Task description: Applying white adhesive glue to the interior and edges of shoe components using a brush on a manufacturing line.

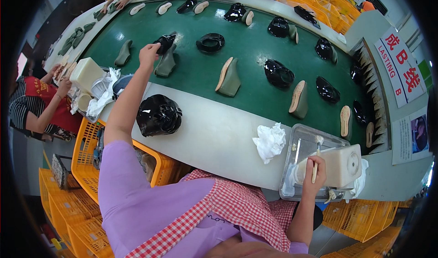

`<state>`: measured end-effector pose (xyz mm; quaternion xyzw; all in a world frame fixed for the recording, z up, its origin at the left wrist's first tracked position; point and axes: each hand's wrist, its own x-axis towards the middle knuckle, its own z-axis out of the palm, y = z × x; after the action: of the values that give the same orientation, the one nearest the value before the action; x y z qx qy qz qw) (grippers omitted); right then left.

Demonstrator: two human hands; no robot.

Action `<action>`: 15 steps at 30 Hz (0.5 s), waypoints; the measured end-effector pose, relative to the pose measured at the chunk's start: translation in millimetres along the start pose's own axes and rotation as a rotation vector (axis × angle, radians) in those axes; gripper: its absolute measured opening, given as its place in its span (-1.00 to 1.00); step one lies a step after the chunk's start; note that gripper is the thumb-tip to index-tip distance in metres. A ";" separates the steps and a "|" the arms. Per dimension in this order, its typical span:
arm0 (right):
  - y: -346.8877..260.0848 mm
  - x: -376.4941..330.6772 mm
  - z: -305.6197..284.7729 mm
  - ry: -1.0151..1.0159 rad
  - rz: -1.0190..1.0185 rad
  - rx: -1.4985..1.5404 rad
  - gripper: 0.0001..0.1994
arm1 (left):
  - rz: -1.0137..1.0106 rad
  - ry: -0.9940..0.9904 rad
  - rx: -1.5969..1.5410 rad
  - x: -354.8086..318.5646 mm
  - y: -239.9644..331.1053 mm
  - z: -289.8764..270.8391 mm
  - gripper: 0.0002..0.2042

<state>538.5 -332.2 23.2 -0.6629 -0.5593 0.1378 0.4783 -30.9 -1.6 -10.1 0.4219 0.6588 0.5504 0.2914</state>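
- Grip of the right hand (315, 170): closed around the pale handle of a brush (318, 147), whose whitish bristle end points away from the person, over a clear tray (305, 138).
- Left hand (148, 55): arm stretched forward, fingers at the edge of a glossy black upper (167, 41); whether they are closed on it, I cannot tell.
- That upper is on the green surface (189, 68), just beyond a grey-green wedge sole (166, 64).
- Beside the right hand, a pale boxy container (341, 166) sits in the tray.
- On the near white bench (214, 135), a black glossy bundle (159, 115) is left of crumpled white paper (269, 142).
- Farther out, more black uppers and wedge soles are spread over the green surface.
- At far left, a co-worker in a red apron (44, 98) handles pale pieces.
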 end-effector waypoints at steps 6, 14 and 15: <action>-0.2 4.0 8.8 -0.013 -0.002 -0.030 -0.91 | 0.230 0.358 0.514 71.6 -37.6 -18.5 -0.69; 2.9 5.6 16.3 -0.048 -0.037 -0.042 -0.93 | -0.071 0.217 0.493 94.9 -60.1 -21.6 -0.35; 2.8 8.0 19.1 -0.065 -0.065 -0.021 -0.93 | -0.073 0.154 0.506 96.3 -78.3 -48.4 -0.44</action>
<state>529.3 -315.7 14.2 -0.6444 -0.5973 0.1376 0.4572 -136.0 56.7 -67.6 0.4141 0.8106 0.3876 0.1454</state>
